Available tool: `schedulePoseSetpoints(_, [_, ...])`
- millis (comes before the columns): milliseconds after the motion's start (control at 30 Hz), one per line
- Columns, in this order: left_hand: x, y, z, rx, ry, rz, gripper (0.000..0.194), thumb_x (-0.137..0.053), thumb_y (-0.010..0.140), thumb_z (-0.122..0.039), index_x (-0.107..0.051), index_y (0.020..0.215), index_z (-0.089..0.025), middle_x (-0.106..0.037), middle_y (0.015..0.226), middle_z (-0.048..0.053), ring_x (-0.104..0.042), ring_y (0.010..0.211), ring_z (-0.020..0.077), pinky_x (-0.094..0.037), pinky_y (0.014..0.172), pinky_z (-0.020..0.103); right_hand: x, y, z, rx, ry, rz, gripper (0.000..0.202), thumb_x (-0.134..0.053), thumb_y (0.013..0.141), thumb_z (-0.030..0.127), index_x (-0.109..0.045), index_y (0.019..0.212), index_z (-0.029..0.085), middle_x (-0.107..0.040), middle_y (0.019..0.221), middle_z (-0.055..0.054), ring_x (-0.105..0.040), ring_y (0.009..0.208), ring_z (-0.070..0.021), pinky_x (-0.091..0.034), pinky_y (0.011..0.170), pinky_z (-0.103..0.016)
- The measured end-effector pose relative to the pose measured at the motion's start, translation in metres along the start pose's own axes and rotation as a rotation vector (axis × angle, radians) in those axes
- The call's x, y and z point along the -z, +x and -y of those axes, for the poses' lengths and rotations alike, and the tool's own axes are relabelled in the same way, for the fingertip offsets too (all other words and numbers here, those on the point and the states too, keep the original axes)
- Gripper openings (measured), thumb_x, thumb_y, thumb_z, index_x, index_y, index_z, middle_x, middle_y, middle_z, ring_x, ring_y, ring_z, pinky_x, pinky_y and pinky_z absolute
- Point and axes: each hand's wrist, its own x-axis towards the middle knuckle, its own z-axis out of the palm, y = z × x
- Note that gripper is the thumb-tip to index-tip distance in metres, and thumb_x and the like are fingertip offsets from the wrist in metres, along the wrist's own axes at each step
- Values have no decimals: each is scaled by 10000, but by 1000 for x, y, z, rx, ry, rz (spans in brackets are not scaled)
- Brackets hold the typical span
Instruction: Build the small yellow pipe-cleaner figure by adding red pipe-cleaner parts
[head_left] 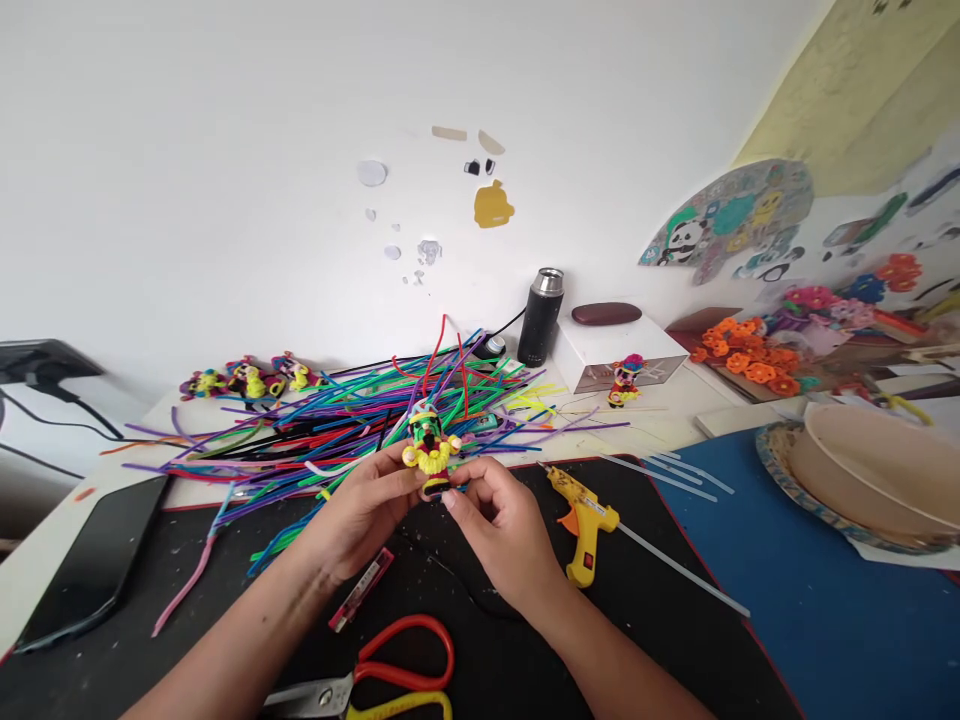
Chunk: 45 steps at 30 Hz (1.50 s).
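A small pipe-cleaner figure [430,452] with a green face, black beard and yellow collar stands upright between my hands. My left hand [379,500] grips it from the left side, fingers behind it. On the lower right, my right hand [499,515] pinches its dark base between thumb and fingers. Behind the figure spreads a large pile of coloured pipe cleaners [292,440]. A yellow glue gun [589,520] with a clear glue stick lies right of my right hand. Scissors [405,665] with red and yellow handles lie nearest me, below a small pink packet [361,590].
A phone [97,560] lies at the left. Several finished figures [255,378] rest at the back left, another [625,382] before a white box [656,345]. A black flask [541,318] stands behind. Glue sticks [682,472] and a large bowl [877,470] are on the right.
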Motion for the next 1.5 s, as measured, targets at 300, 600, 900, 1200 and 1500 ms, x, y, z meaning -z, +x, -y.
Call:
schedulePoseSetpoints(300, [-4, -3, -4, -28, 43, 4, 187, -901, 749, -154, -815, 915, -148, -787, 965, 86, -656, 750, 155, -523, 679, 241, 2, 2, -3, 27, -20, -11, 193, -643, 939, 397, -634, 940, 204, -467, 611, 65, -417, 541, -124, -338, 532, -248])
schedulePoseSetpoints(600, [-5, -6, -12, 30, 7, 99, 249, -884, 772, -127, -835, 1015, -145, -774, 975, 96, -637, 756, 146, -530, 714, 230, 1, 3, -8, -7, 17, 2, 231, -658, 951, 416, -635, 930, 187, -488, 627, 58, -391, 538, -115, -295, 518, -249])
schedulePoseSetpoints(900, [-6, -6, -7, 35, -27, 93, 362, -933, 727, -136, -829, 1073, -162, -786, 1084, 117, -671, 857, 157, -530, 738, 209, 0, 3, -9, -16, 43, 16, 259, -653, 953, 436, -630, 927, 179, -497, 648, 47, -387, 563, -119, -301, 535, -254])
schedulePoseSetpoints(1200, [-5, -3, -1, 46, -25, 59, 370, -993, 652, -171, -837, 987, -150, -800, 990, 93, -693, 872, 167, -539, 781, 224, 2, 3, -13, -14, 16, 14, 246, -654, 957, 422, -645, 932, 177, -483, 644, 49, -386, 567, -119, -297, 546, -261])
schedulePoseSetpoints(1500, [1, 3, 8, 25, 4, 47, 358, -1000, 636, -189, -845, 956, -149, -793, 937, 90, -663, 789, 149, -518, 726, 224, 2, 6, -14, -20, 30, 16, 228, -648, 942, 414, -629, 910, 189, -451, 626, 61, -369, 557, -119, -283, 535, -258])
